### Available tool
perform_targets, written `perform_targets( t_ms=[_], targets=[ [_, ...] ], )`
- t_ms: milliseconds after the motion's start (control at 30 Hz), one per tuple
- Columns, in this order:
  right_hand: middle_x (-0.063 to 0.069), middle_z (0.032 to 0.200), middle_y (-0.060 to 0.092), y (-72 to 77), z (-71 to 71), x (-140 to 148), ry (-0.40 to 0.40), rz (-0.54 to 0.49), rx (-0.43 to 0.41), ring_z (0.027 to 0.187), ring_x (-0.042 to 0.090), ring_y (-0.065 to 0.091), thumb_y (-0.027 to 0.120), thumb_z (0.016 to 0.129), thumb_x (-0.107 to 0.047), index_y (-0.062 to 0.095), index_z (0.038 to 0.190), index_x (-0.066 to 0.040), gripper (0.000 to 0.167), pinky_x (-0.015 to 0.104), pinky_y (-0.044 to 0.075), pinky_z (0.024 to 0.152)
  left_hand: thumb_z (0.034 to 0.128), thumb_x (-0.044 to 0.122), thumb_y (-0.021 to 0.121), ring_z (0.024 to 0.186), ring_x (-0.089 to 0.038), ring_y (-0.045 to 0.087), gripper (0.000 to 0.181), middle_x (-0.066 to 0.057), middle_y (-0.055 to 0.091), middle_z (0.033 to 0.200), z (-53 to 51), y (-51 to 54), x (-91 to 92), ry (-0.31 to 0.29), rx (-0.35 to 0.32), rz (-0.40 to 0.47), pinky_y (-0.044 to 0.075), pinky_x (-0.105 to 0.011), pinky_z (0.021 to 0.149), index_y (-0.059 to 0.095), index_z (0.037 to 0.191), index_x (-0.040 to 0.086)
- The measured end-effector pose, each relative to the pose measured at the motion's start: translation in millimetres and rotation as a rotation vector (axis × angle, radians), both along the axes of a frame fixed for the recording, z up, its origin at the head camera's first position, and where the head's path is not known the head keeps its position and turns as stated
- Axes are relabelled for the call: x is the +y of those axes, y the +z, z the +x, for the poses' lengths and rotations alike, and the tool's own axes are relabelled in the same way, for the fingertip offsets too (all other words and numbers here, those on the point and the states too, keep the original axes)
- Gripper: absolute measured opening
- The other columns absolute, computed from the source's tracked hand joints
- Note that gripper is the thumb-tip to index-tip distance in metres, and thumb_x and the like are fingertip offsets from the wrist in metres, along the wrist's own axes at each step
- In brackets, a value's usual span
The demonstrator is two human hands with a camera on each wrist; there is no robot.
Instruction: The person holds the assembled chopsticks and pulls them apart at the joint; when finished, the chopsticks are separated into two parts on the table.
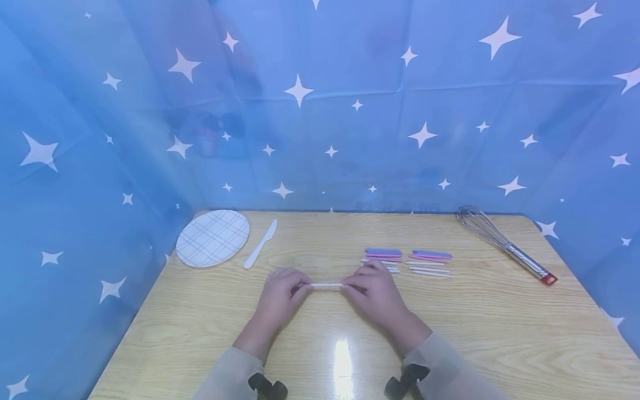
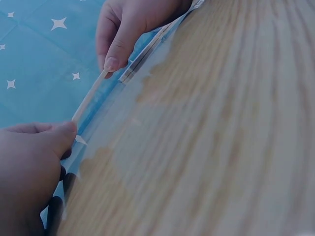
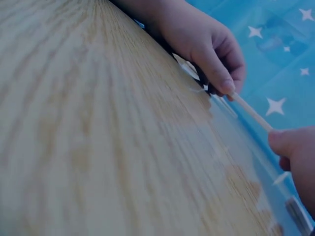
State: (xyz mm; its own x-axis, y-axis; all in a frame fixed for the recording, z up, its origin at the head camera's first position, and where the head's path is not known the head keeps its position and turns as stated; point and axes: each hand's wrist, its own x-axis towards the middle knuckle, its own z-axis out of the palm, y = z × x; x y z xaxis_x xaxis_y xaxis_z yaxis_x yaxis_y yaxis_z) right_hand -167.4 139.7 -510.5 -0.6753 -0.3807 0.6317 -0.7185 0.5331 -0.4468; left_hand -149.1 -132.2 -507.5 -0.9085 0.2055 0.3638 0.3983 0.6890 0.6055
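A thin white stick [image 1: 326, 285] runs crosswise between my two hands over the middle of the table. My left hand [image 1: 281, 297] pinches its left end between thumb and fingers. At the other end, my right hand [image 1: 376, 294] pinches it the same way. Both wrist views show the stick's bare middle, in the left wrist view as a pale stick [image 2: 89, 99] and in the right wrist view as a straight rod [image 3: 252, 111]. Its two tips are hidden in the fingers. Just beyond my right hand lie several purple, pink and white strips [image 1: 384, 256], partly covered by that hand.
A second group of similar strips [image 1: 431, 255] lies right of the first. At the back left are a white checked plate [image 1: 212, 239] and a white knife [image 1: 261, 244]. A metal whisk [image 1: 505, 244] lies at the back right of the wooden table [image 1: 525, 333]. A blue starred curtain [image 1: 320, 122] hangs behind.
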Motion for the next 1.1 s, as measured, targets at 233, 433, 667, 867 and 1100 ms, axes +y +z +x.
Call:
perform_targets(
  t_ms=[233, 433, 667, 867, 1100],
  targets=[
    [-0.008, 0.093, 0.078, -0.4, 1.5, 20, -0.101, -0.038, -0.023, 0.102, 0.022, 0.065, 0.087, 0.086, -0.014, 0.086, 0.093, -0.016, 0.007, 0.046, 0.042, 0.101, 0.0978, 0.027, 0.080, 0.091, -0.008, 0.060, 0.007, 0.017, 0.069, 0.094, -0.8, -0.7, 2.0, 0.011, -0.017, 0.047, 0.053, -0.034, 0.082, 0.079, 0.098, 0.020],
    [-0.008, 0.091, 0.077, -1.8, 4.7, 31, -0.093, -0.050, 0.006, 0.099, 0.023, 0.065, 0.086, 0.085, -0.014, 0.085, 0.091, -0.017, 0.007, 0.049, 0.042, 0.102, 0.0953, 0.024, 0.083, 0.091, -0.009, 0.059, 0.004, 0.017, 0.069, 0.093, -0.2, -6.5, 2.9, 0.015, -0.022, 0.030, 0.052, -0.034, 0.082, 0.080, 0.097, 0.022],
    [-0.010, 0.093, 0.074, 1.0, 11.3, 54, -0.172, -0.040, -0.078, 0.104, 0.020, 0.060, 0.088, 0.084, -0.017, 0.084, 0.093, -0.019, 0.010, 0.057, 0.037, 0.113, 0.0916, 0.021, 0.086, 0.090, -0.011, 0.059, 0.006, 0.015, 0.071, 0.093, -0.5, -5.1, 7.4, 0.042, -0.002, -0.005, 0.050, -0.037, 0.083, 0.081, 0.095, 0.022],
    [-0.008, 0.098, 0.074, 3.6, 14.6, 79, -0.230, -0.042, -0.147, 0.108, 0.023, 0.059, 0.089, 0.084, -0.016, 0.083, 0.094, -0.021, 0.013, 0.059, 0.038, 0.111, 0.0931, 0.025, 0.085, 0.089, -0.011, 0.059, 0.005, 0.015, 0.070, 0.093, -1.8, -3.4, 9.5, 0.067, 0.001, -0.066, 0.048, -0.038, 0.086, 0.081, 0.096, 0.025],
    [-0.011, 0.098, 0.074, 3.4, 15.0, 104, -0.244, -0.042, -0.142, 0.108, 0.020, 0.058, 0.091, 0.083, -0.015, 0.083, 0.094, -0.022, 0.015, 0.050, 0.042, 0.099, 0.0909, 0.026, 0.087, 0.090, -0.012, 0.060, 0.007, 0.016, 0.070, 0.093, -4.2, -4.6, 13.6, 0.060, 0.056, -0.109, 0.048, -0.044, 0.090, 0.081, 0.095, 0.027]
  ],
)
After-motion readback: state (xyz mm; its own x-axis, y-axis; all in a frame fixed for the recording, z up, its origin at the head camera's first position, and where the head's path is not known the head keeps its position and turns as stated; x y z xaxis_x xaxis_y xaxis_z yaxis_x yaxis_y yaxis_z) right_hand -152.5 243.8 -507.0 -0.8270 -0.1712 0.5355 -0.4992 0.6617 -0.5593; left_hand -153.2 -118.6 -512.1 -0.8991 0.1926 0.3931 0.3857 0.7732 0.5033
